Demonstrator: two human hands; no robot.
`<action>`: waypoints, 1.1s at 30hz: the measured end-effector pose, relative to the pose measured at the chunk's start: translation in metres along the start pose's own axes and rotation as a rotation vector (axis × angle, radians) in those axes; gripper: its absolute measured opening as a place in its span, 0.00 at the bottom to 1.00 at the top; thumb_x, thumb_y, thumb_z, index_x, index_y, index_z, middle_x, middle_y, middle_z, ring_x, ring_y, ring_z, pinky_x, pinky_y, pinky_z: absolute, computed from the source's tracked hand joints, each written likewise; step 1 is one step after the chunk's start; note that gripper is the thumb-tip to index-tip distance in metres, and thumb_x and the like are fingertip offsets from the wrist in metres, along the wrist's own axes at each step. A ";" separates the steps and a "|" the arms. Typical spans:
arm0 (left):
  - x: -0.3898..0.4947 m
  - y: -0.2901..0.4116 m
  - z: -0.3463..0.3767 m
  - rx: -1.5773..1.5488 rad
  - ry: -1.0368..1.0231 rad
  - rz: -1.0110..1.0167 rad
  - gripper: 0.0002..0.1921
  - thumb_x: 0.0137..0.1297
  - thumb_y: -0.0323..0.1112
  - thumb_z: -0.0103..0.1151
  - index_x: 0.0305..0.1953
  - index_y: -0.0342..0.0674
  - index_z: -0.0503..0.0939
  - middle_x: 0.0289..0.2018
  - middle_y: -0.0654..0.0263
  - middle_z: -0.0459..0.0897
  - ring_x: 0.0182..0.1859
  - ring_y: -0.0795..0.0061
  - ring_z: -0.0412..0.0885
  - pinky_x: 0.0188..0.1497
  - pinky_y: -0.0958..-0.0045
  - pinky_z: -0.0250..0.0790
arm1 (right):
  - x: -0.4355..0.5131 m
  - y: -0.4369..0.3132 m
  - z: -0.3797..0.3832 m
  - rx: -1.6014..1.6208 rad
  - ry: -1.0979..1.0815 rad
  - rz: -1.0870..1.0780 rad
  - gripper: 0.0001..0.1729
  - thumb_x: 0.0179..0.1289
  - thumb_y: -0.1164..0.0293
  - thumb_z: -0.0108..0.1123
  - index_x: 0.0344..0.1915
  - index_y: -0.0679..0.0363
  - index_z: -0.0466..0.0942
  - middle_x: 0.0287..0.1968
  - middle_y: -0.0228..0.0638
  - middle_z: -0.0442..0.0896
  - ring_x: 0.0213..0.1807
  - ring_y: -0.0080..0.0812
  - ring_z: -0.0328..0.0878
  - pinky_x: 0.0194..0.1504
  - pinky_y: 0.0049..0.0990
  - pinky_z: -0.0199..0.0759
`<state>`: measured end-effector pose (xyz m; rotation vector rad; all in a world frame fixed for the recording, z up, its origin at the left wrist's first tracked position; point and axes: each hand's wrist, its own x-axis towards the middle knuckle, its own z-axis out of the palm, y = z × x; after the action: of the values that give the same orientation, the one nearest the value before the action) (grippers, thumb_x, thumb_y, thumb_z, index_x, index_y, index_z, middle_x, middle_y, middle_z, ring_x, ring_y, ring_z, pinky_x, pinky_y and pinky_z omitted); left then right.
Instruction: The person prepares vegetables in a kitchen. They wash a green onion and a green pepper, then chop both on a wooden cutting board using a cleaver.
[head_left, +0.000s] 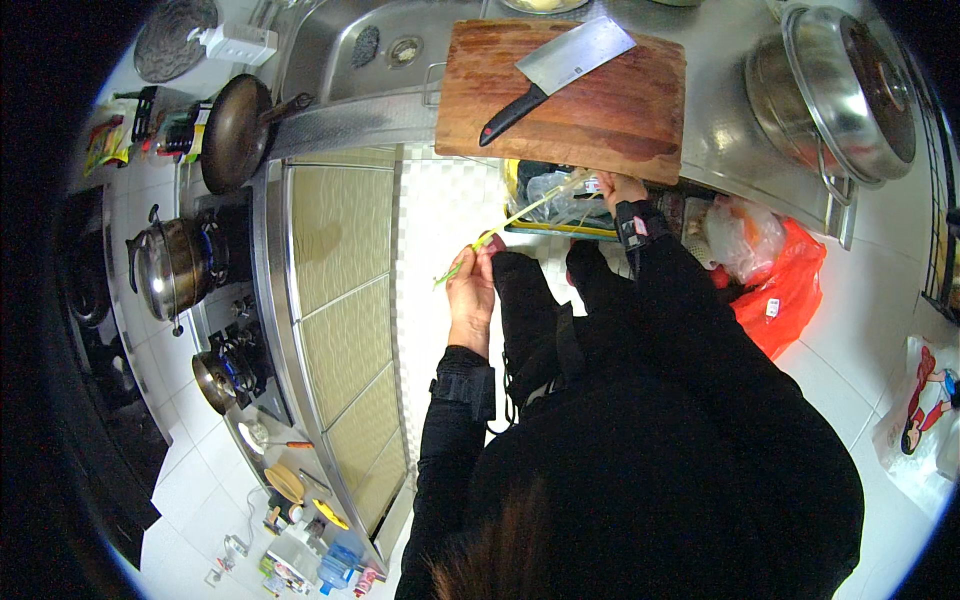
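Note:
A long, thin green and pale yellow vegetable stalk (517, 216) slants between my two hands. My left hand (471, 292) pinches it near its green end, above the pale floor. At the paler end, my right hand (621, 190) has its fingers curled at the stalk, just below the near edge of the wooden cutting board (630, 112). Its fingertips are small and partly hidden. Beneath that end is a bin (559, 229) with a yellow rim, holding clear plastic. A cleaver (574, 56) with a black handle lies flat across the board.
Left of the board is a steel sink (337, 64). A wok (236, 135) and a lidded pot (176, 270) stand farther left, with a small pan (214, 382) over a blue flame. A large steel pot (847, 97) and a red plastic bag (784, 292) are at right.

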<state>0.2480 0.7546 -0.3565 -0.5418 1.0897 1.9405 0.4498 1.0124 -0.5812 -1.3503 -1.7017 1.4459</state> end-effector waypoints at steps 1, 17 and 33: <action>-0.001 0.006 -0.004 -0.013 0.033 0.026 0.06 0.71 0.25 0.54 0.45 0.29 0.77 0.43 0.54 0.83 0.45 0.67 0.83 0.51 0.75 0.80 | 0.005 0.011 -0.009 -0.165 -0.049 -0.107 0.21 0.75 0.74 0.44 0.65 0.58 0.65 0.61 0.36 0.77 0.64 0.37 0.74 0.67 0.34 0.67; -0.009 -0.002 -0.028 0.066 -0.079 -0.214 0.07 0.71 0.28 0.57 0.45 0.33 0.77 0.41 0.54 0.85 0.44 0.66 0.86 0.47 0.73 0.82 | -0.078 -0.158 0.043 0.711 -0.280 1.317 0.14 0.65 0.58 0.66 0.37 0.56 0.74 0.31 0.30 0.79 0.29 0.26 0.75 0.34 0.24 0.73; -0.028 -0.013 0.010 1.133 -0.262 -0.031 0.12 0.70 0.37 0.59 0.47 0.34 0.79 0.33 0.65 0.84 0.37 0.76 0.83 0.41 0.77 0.74 | -0.085 -0.168 0.050 0.770 -0.590 1.133 0.09 0.63 0.65 0.70 0.36 0.56 0.79 0.32 0.25 0.82 0.31 0.15 0.73 0.36 0.15 0.73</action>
<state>0.2750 0.7544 -0.3379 0.3108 1.7241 1.0371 0.3790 0.9262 -0.4215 -1.5044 -0.2917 2.9166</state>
